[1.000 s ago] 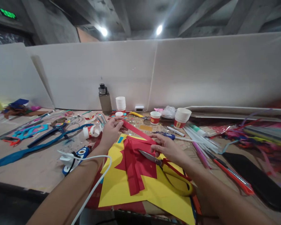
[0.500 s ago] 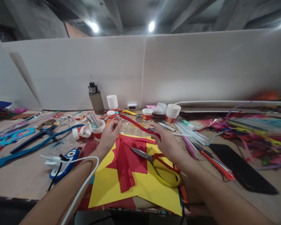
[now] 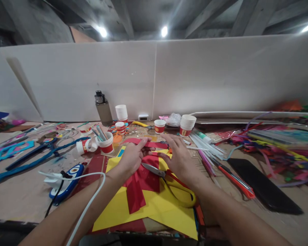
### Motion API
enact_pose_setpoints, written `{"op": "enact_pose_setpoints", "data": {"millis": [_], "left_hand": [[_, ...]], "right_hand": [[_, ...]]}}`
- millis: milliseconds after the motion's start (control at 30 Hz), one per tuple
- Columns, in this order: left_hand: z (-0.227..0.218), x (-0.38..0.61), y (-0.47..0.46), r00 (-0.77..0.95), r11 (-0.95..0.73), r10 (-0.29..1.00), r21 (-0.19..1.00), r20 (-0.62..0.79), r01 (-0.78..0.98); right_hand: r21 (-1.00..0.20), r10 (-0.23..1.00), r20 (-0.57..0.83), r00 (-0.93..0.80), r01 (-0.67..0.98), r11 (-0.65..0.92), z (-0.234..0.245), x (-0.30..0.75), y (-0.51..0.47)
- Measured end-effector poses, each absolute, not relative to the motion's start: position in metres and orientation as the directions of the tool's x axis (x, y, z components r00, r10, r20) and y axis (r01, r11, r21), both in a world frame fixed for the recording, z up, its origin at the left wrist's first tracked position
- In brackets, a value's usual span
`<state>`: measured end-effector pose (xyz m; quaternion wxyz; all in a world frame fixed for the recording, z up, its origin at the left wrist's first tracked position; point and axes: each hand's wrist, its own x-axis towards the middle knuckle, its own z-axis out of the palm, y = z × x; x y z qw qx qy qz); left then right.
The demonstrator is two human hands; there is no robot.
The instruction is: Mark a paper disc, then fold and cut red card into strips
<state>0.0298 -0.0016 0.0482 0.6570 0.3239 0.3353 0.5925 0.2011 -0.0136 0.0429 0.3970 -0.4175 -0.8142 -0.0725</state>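
Observation:
My left hand [image 3: 135,155] pinches a narrow red paper strip [image 3: 157,145] between thumb and fingers. The strip stretches across toward my right hand [image 3: 178,157], whose fingers are spread and curved by its right end; whether they touch it I cannot tell. Below both hands lies a yellow paper sheet [image 3: 118,213], bearing a red paper shape [image 3: 152,182] and folded red strips [image 3: 135,194]. Scissors [image 3: 181,194] with yellow and red handles rest on these papers, blade tip pointing at my left hand.
Left are a cup of pens [image 3: 105,147], a tipped paper cup [image 3: 86,146] and a blue power strip [image 3: 70,181] with a white cable over my left forearm. Right lie a red cutter knife [image 3: 237,181], a black phone-like slab [image 3: 265,189] and white sticks. A bottle [image 3: 104,112] stands behind.
My left hand has moved right and taken hold of the red strip. The strip has come down to lie nearly level between my hands, and my right-hand fingers have spread.

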Motion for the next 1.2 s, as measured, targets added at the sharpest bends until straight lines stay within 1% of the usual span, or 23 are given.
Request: {"op": "enact_pose_setpoints", "data": {"millis": [67,133,167,200,233,333,433,500,567,667,733,800,833,867,900,933,967,1000,1033,1067,1100,1133,1200], "left_hand": [[0.049,0.030,-0.001,0.012,0.018,1.000,0.819,-0.013,-0.573],[0.049,0.029,0.000,-0.013,-0.020,1.000,0.814,0.016,-0.581],[0.047,0.028,0.001,-0.018,-0.030,1.000,0.811,0.024,-0.584],[0.045,0.028,0.001,-0.019,-0.035,0.999,0.812,0.029,-0.583],[0.043,0.027,0.002,-0.015,-0.034,0.999,0.815,0.031,-0.579],[0.038,0.026,0.000,0.011,-0.004,1.000,0.837,0.012,-0.548],[0.036,0.026,-0.003,0.052,0.028,0.999,0.847,-0.001,-0.531],[0.035,0.027,-0.005,0.075,0.035,0.997,0.847,0.005,-0.531],[0.034,0.027,-0.006,0.103,0.055,0.995,0.842,0.000,-0.537],[0.034,0.023,-0.005,0.192,0.142,0.980,0.829,-0.042,-0.541],[0.037,0.016,-0.004,0.318,0.252,0.943,0.844,-0.103,-0.473],[0.043,0.005,-0.003,0.465,0.354,0.864,0.890,-0.192,-0.289],[0.048,0.000,-0.002,0.503,0.342,0.837,0.923,-0.214,-0.175],[0.054,-0.005,-0.002,0.493,0.254,0.851,0.963,-0.181,-0.085],[0.060,-0.009,-0.002,0.445,0.101,0.892,0.995,-0.081,-0.023],[0.066,-0.012,-0.001,0.364,-0.082,0.929,0.996,0.065,0.031],[0.071,-0.013,-0.001,0.268,-0.261,0.937,0.960,0.226,0.104],[0.075,-0.013,-0.002,0.194,-0.418,0.903,0.886,0.382,0.200],[0.078,-0.012,-0.002,0.180,-0.533,0.846,0.794,0.502,0.292],[0.080,-0.010,-0.002,0.199,-0.610,0.790,0.708,0.580,0.356],[0.080,-0.007,-0.003,0.241,-0.659,0.747,0.640,0.620,0.396],[0.080,-0.004,-0.003,0.292,-0.686,0.722,0.599,0.627,0.413],[0.077,0.002,-0.004,0.363,-0.699,0.714,0.589,0.598,0.406]], "right_hand": [[-0.446,0.724,0.648,-0.235,0.654,0.611,0.041,0.200,-0.013],[-0.634,0.814,0.541,-0.211,0.535,0.559,0.039,0.198,-0.014],[-0.685,0.838,0.503,-0.211,0.494,0.535,0.039,0.196,-0.016],[-0.702,0.845,0.492,-0.212,0.478,0.528,0.039,0.195,-0.017],[-0.688,0.835,0.505,-0.216,0.484,0.541,0.038,0.194,-0.019],[-0.572,0.760,0.601,-0.246,0.532,0.625,0.038,0.192,-0.022],[-0.488,0.684,0.662,-0.307,0.515,0.704,0.039,0.192,-0.023],[-0.470,0.660,0.681,-0.318,0.502,0.726,0.041,0.192,-0.023],[-0.472,0.666,0.686,-0.293,0.518,0.714,0.044,0.192,-0.024],[-0.474,0.676,0.693,-0.250,0.548,0.689,0.048,0.196,-0.023],[-0.469,0.671,0.705,-0.229,0.560,0.683,0.049,0.201,-0.020],[-0.474,0.671,0.719,-0.178,0.580,0.662,0.050,0.207,-0.016],[-0.486,0.675,0.724,-0.141,0.592,0.644,0.050,0.209,-0.014],[-0.503,0.681,0.725,-0.101,0.598,0.625,0.051,0.212,-0.012],[-0.524,0.689,0.721,-0.069,0.596,0.608,0.051,0.213,-0.011],[-0.549,0.700,0.712,-0.047,0.584,0.598,0.052,0.214,-0.011],[-0.572,0.713,0.700,-0.041,0.566,0.594,0.052,0.214,-0.011],[-0.591,0.724,0.688,-0.046,0.543,0.596,0.053,0.212,-0.013],[-0.607,0.734,0.676,-0.059,0.520,0.601,0.053,0.210,-0.014],[-0.622,0.743,0.664,-0.078,0.495,0.607,0.053,0.208,-0.017],[-0.637,0.752,0.652,-0.097,0.466,0.614,0.053,0.205,-0.019],[-0.656,0.762,0.636,-0.119,0.437,0.616,0.053,0.203,-0.021],[-0.699,0.787,0.597,-0.156,0.381,0.606,0.053,0.199,-0.026]]}}
